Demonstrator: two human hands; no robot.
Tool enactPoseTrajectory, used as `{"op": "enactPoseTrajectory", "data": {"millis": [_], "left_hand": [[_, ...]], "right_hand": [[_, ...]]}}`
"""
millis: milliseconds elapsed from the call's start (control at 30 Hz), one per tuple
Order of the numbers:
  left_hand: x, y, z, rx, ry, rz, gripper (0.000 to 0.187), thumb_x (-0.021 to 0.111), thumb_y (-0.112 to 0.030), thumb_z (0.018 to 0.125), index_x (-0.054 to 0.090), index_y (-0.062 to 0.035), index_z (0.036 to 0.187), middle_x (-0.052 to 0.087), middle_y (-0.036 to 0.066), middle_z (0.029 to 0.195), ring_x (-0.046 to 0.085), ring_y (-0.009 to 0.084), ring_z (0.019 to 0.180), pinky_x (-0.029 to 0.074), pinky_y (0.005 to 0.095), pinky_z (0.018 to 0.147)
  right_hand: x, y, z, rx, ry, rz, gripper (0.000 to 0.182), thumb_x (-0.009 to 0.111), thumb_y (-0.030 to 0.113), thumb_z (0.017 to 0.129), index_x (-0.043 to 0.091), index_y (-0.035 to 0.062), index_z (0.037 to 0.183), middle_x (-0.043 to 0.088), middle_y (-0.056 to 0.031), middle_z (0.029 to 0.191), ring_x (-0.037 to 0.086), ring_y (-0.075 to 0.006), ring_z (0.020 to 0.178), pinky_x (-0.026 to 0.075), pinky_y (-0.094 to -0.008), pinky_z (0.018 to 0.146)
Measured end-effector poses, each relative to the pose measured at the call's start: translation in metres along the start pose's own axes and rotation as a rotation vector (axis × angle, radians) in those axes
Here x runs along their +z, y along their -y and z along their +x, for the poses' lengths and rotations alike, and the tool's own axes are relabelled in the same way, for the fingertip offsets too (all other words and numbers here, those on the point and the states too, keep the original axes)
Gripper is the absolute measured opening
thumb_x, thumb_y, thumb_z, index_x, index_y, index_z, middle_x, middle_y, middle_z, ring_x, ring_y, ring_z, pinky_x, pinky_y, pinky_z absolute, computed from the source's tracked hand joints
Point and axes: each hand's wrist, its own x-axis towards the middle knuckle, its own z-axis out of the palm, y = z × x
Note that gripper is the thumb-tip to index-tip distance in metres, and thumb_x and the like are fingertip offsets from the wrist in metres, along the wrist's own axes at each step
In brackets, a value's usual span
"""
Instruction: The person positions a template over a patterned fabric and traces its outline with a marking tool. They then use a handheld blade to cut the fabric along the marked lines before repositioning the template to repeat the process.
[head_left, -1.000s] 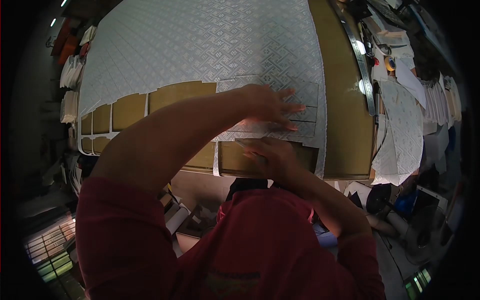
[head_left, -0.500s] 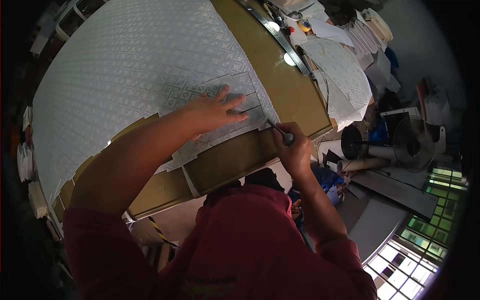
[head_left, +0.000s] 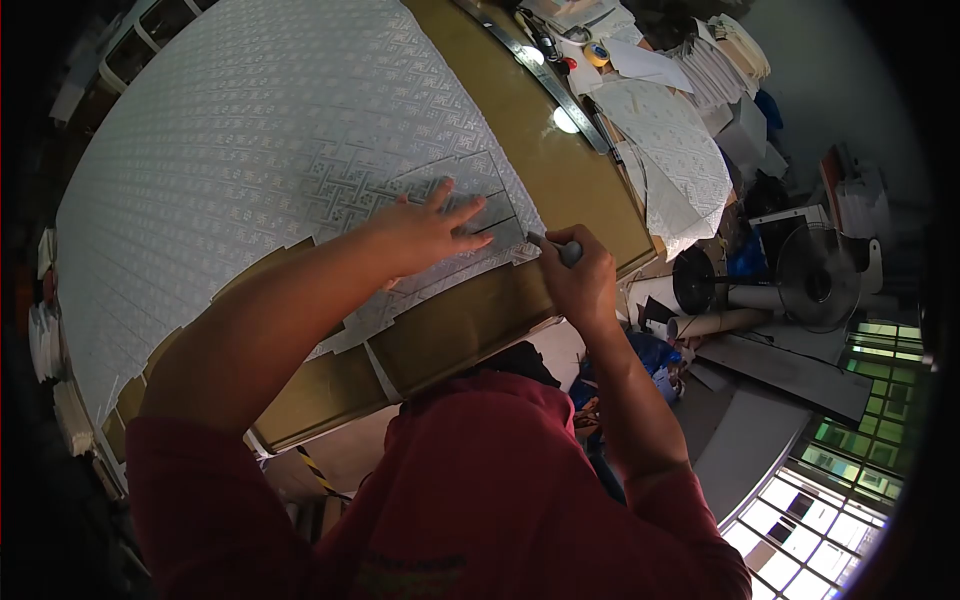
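A large sheet of pale patterned fabric (head_left: 250, 130) covers much of the brown table. My left hand (head_left: 425, 230) lies on it with fingers spread, beside straight dark lines near the fabric's right corner. Under and beside these fingers the material looks like a smooth pale piece, its edges hard to make out. My right hand (head_left: 580, 275) is closed around a grey-handled tool (head_left: 569, 253), whose tip points at the fabric's corner edge. Whether the tip touches the fabric cannot be told.
A long metal ruler (head_left: 540, 70) lies on the brown tabletop (head_left: 560, 175). Beyond it are a folded patterned cloth (head_left: 670, 150), yellow tape (head_left: 596, 54) and stacked papers (head_left: 705, 75). A fan (head_left: 818, 278) stands at the right.
The view has shifted slightly. My right hand has turned the tool to a flatter angle, its tip close to the fabric's corner. My left hand stays spread on the fabric.
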Motion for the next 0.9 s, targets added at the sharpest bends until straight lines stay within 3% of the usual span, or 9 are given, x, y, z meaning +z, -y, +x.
{"op": "enactPoseTrajectory", "data": {"millis": [167, 233, 367, 433, 600, 667, 700, 767, 900], "left_hand": [[-0.005, -0.001, -0.003, 0.014, 0.014, 0.024, 0.138, 0.096, -0.001, 0.05, 0.028, -0.037, 0.164, 0.006, 0.008, 0.176, 0.014, 0.0502, 0.158, 0.049, 0.0656, 0.111], [-0.006, -0.002, -0.004, -0.004, 0.01, 0.008, 0.116, 0.09, -0.004, 0.069, 0.032, -0.04, 0.162, 0.009, 0.006, 0.176, 0.017, 0.0467, 0.158, 0.045, 0.0668, 0.113], [0.011, 0.002, 0.005, -0.015, -0.047, 0.069, 0.129, 0.094, -0.003, 0.057, 0.029, -0.0356, 0.164, 0.008, 0.009, 0.176, 0.017, 0.0517, 0.157, 0.05, 0.0678, 0.109], [0.015, 0.001, 0.006, 0.006, -0.093, 0.055, 0.109, 0.086, -0.006, 0.074, 0.031, -0.0351, 0.164, 0.01, 0.009, 0.176, 0.018, 0.0522, 0.156, 0.049, 0.07, 0.108], [0.006, -0.001, 0.002, 0.004, -0.09, 0.021, 0.08, 0.067, -0.013, 0.094, 0.032, -0.0357, 0.163, 0.012, 0.01, 0.175, 0.019, 0.0516, 0.156, 0.046, 0.0716, 0.109], [0.001, -0.001, 0.0, 0.001, -0.054, -0.001, 0.073, 0.061, -0.016, 0.098, 0.033, -0.0361, 0.163, 0.013, 0.009, 0.175, 0.019, 0.051, 0.157, 0.045, 0.0719, 0.11], [0.002, -0.001, 0.0, -0.001, -0.066, -0.013, 0.069, 0.058, -0.017, 0.1, 0.033, -0.0365, 0.162, 0.013, 0.009, 0.175, 0.019, 0.0507, 0.157, 0.045, 0.0718, 0.11], [0.007, -0.001, 0.0, -0.01, -0.085, -0.035, 0.066, 0.054, -0.019, 0.102, 0.034, -0.0369, 0.162, 0.014, 0.009, 0.175, 0.019, 0.0504, 0.157, 0.044, 0.0717, 0.11], [0.016, 0.0, 0.003, -0.008, -0.121, -0.007, 0.061, 0.049, -0.02, 0.105, 0.035, -0.0375, 0.161, 0.014, 0.008, 0.175, 0.019, 0.05, 0.157, 0.045, 0.0711, 0.109]], "right_hand": [[0.001, -0.001, 0.003, -0.049, 0.024, -0.019, 0.015, 0.078, 0.012, 0.088, 0.072, 0.0004, 0.095, 0.073, -0.0198, 0.079, 0.076, -0.0324, 0.074, 0.058, -0.0388, 0.068], [0.004, -0.004, -0.003, -0.061, 0.007, -0.039, 0.015, 0.079, 0.011, 0.087, 0.072, 0.0003, 0.096, 0.074, -0.0192, 0.081, 0.077, -0.0315, 0.077, 0.058, -0.0379, 0.071], [0.018, -0.032, -0.024, -0.012, -0.071, 0.083, 0.017, 0.081, 0.007, 0.086, 0.072, 0.0, 0.099, 0.077, -0.0167, 0.088, 0.078, -0.0279, 0.084, 0.059, -0.0366, 0.077], [0.029, -0.029, -0.004, -0.031, -0.058, 0.092, 0.016, 0.08, 0.007, 0.086, 0.072, 0.0005, 0.099, 0.077, -0.0169, 0.089, 0.078, -0.0293, 0.085, 0.059, -0.0372, 0.077], [0.071, -0.015, 0.072, -0.105, -0.077, 0.144, 0.015, 0.079, 0.009, 0.088, 0.073, 0.0024, 0.1, 0.077, -0.0179, 0.091, 0.077, -0.0345, 0.087, 0.059, -0.0397, 0.077], [0.082, -0.014, 0.087, -0.185, -0.127, 0.09, 0.015, 0.08, 0.01, 0.089, 0.073, 0.0022, 0.1, 0.076, -0.0129, 0.087, 0.074, -0.0196, 0.081, 0.057, -0.0354, 0.074], [0.084, -0.015, 0.088, -0.193, -0.125, 0.089, 0.015, 0.08, 0.01, 0.089, 0.073, 0.0022, 0.1, 0.076, -0.0129, 0.087, 0.074, -0.0196, 0.081, 0.057, -0.0354, 0.074], [0.089, -0.018, 0.086, -0.148, -0.128, 0.128, 0.015, 0.079, 0.01, 0.088, 0.074, 0.0036, 0.101, 0.077, -0.0167, 0.092, 0.076, -0.0353, 0.086, 0.059, -0.0415, 0.077], [0.093, -0.026, 0.087, -0.178, -0.138, 0.143, 0.016, 0.08, 0.01, 0.088, 0.075, 0.0042, 0.102, 0.077, -0.0151, 0.091, 0.076, -0.0319, 0.086, 0.058, -0.0397, 0.078]]}}
